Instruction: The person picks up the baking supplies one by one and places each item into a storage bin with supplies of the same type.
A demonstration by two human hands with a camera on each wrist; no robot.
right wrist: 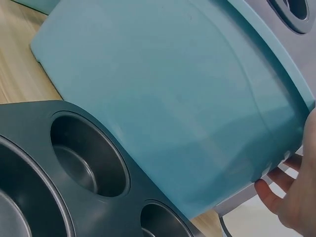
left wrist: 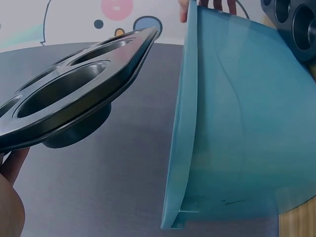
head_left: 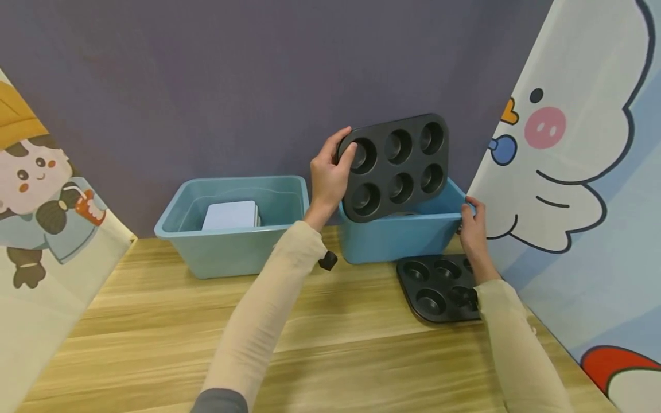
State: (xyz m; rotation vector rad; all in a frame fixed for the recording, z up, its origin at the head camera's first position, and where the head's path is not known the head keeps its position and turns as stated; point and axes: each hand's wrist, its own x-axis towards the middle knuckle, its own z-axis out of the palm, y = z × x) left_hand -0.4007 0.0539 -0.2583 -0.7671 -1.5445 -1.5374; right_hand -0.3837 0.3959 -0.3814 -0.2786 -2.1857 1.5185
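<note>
My left hand (head_left: pixel 330 178) grips a dark muffin tin (head_left: pixel 373 182) by its left end, the thumb over the face with the cups. The tin is tilted up over the right blue bin (head_left: pixel 395 238). In the left wrist view the muffin tin (left wrist: pixel 64 94) is apart from the bin wall (left wrist: pixel 242 123). My right hand (head_left: pixel 474 226) holds the bin's right end at the rim, and its fingertips (right wrist: pixel 269 197) touch the outer wall in the right wrist view. A second muffin tin (head_left: pixel 439 289) lies on the table in front of that bin, partly hidden by my right forearm.
Left of the right bin stands another blue bin (head_left: pixel 232 252) with a white box-like item (head_left: pixel 230 215) inside. Both bins stand on the wooden table (head_left: pixel 320 355) near a grey back wall (head_left: pixel 232 86). A cartoon-printed panel (head_left: pixel 594 189) borders the right side.
</note>
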